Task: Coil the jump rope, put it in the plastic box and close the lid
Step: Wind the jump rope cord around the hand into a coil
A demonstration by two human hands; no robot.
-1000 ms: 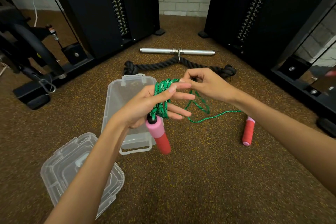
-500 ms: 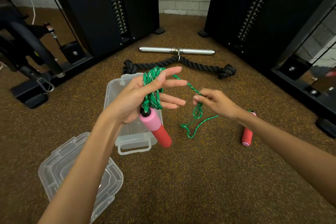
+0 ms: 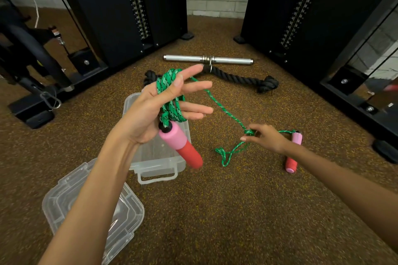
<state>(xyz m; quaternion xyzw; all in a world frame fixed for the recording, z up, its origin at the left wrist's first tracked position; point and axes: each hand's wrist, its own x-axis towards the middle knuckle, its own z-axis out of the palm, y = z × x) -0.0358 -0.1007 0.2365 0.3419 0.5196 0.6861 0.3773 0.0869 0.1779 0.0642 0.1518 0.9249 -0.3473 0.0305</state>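
The green jump rope (image 3: 170,94) is wound in several loops around my left hand (image 3: 155,109), whose fingers are spread. One pink-and-red handle (image 3: 182,146) hangs below that palm. A strand runs down and right to my right hand (image 3: 266,139), which pinches it low near the floor. Slack rope (image 3: 228,154) lies on the floor below. The other pink-and-red handle (image 3: 293,153) lies on the floor just right of my right hand. The clear plastic box (image 3: 159,163) stands open under my left hand. Its clear lid (image 3: 127,217) lies apart at the lower left.
A thick black rope attachment (image 3: 241,77) and a chrome bar (image 3: 189,58) lie on the speckled rubber floor behind. Black weight-stack machines (image 3: 129,6) stand at the left and right, a brick wall between them. A machine base (image 3: 34,114) sits at the far left.
My left hand has risen a little with the coil. My right hand has slid down the rope, to the right and toward the floor, close to the second handle.
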